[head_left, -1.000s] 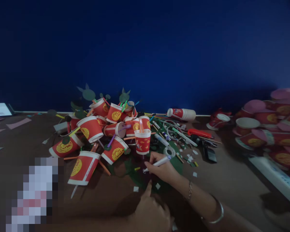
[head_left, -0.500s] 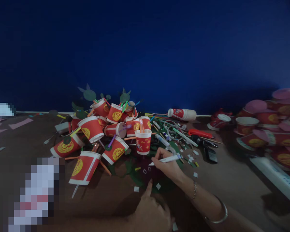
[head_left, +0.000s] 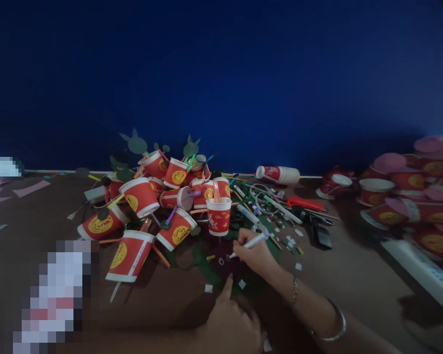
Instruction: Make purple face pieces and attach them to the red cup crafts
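Observation:
My right hand (head_left: 254, 251) is closed around a white marker pen (head_left: 256, 241), whose tip rests on a dark maroon paper (head_left: 225, 275). Two small white ovals (head_left: 222, 261) are drawn there side by side; the tip meets the right one. With its index finger stretched onto the paper's near edge, my left hand (head_left: 233, 317) holds nothing, and its other fingers look curled. Dark green paper (head_left: 206, 273) surrounds the maroon piece. Just beyond stands a red paper cup (head_left: 219, 219) with orange straws in it.
Several red cups with straws (head_left: 133, 255) are heaped at left. Pens (head_left: 248, 214), a red cutter (head_left: 306, 203) and a black stapler-like tool (head_left: 320, 233) lie right of centre. Stacked cups (head_left: 280, 174) lie behind. A white power strip (head_left: 421, 263) and pink-topped cups (head_left: 428, 211) are far right.
The pen has tilted, and its tip has shifted slightly at the right oval, which shows more white marking. My left hand stays in place.

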`<control>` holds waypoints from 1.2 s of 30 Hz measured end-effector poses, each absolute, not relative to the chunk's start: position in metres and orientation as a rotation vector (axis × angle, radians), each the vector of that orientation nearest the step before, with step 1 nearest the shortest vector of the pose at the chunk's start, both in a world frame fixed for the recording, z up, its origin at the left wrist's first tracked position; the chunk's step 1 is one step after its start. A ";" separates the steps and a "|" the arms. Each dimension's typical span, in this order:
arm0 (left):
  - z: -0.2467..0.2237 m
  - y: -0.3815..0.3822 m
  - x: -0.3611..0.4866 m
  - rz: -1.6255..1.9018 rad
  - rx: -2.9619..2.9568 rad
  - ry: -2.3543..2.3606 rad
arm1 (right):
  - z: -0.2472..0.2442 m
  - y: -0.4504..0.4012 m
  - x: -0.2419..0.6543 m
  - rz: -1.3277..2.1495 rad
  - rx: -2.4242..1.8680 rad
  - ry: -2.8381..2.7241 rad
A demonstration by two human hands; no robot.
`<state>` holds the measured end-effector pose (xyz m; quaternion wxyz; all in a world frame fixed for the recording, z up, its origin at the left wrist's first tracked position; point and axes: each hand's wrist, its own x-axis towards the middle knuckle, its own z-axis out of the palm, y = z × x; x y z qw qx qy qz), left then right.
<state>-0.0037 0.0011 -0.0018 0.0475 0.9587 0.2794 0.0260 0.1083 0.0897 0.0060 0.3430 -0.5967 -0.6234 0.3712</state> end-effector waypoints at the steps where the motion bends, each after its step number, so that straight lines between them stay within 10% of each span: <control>1: -0.002 0.001 -0.004 0.083 2.932 0.850 | 0.006 0.090 0.108 0.957 -1.553 -1.629; 36: -0.005 0.000 -0.003 0.115 2.951 0.856 | 0.006 0.089 0.107 0.922 -1.579 -1.633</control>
